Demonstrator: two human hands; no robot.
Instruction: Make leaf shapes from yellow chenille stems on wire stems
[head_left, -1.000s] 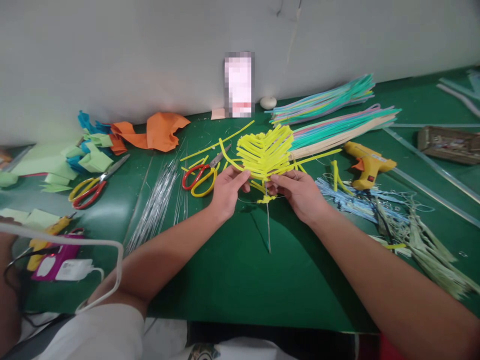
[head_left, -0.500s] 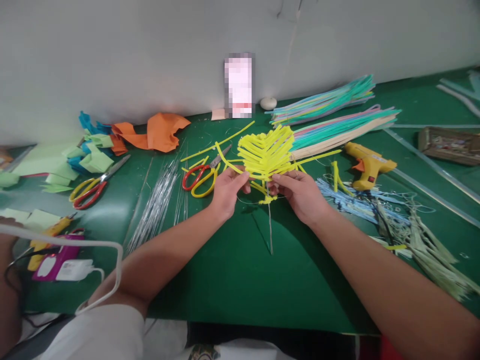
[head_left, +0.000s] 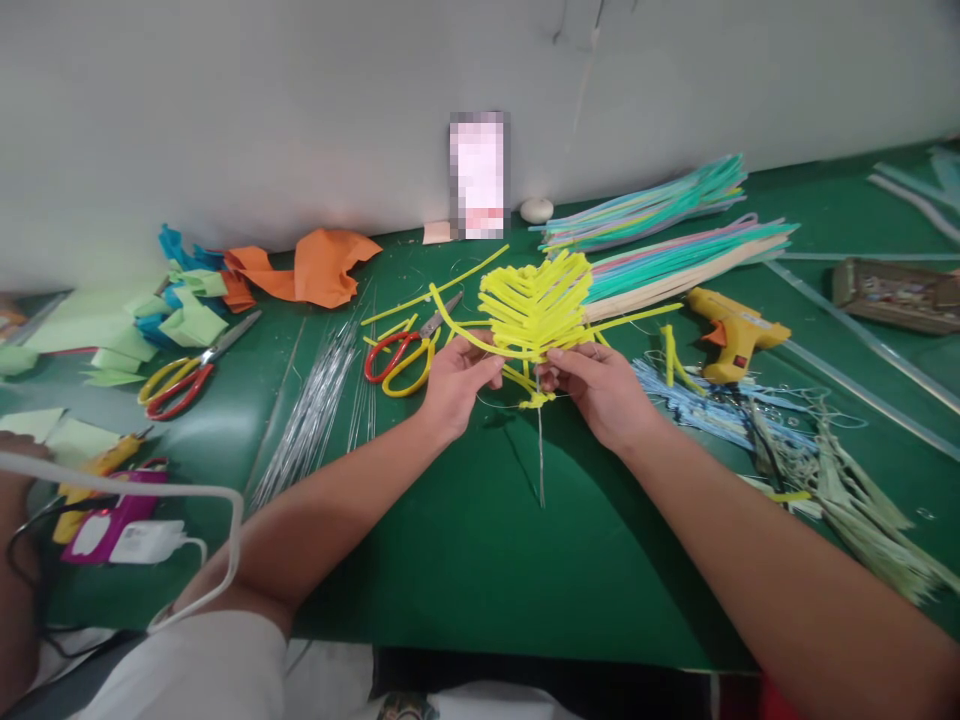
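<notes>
A yellow pipe-cleaner leaf (head_left: 534,300) with a wire stem (head_left: 541,455) is held above the green table, its ribs slanting from a middle line. My left hand (head_left: 459,385) is closed at the leaf's lower left, thumb and fingers pinching a loose yellow pipe cleaner (head_left: 457,325) that curves up and left. My right hand (head_left: 596,385) pinches the base of the leaf by the stem; its fingertips partly hide the join. Just left of the leaf lie red-and-yellow scissors (head_left: 409,355) among cut yellow pieces.
Pipe-cleaner bundles (head_left: 675,265), a yellow glue gun (head_left: 735,335) and blue strands (head_left: 697,405) lie on the right. Silver wires (head_left: 311,415), a second pair of scissors (head_left: 196,370) and crumpled orange paper (head_left: 330,268) lie left. A blurred phone (head_left: 480,175) leans on the wall. Another person's arm (head_left: 19,570) shows far left.
The loose yellow pipe cleaner's free end has swung slightly left. The leaf has shifted a little right, its stem swinging slightly with it. Both hands keep their pinch.
</notes>
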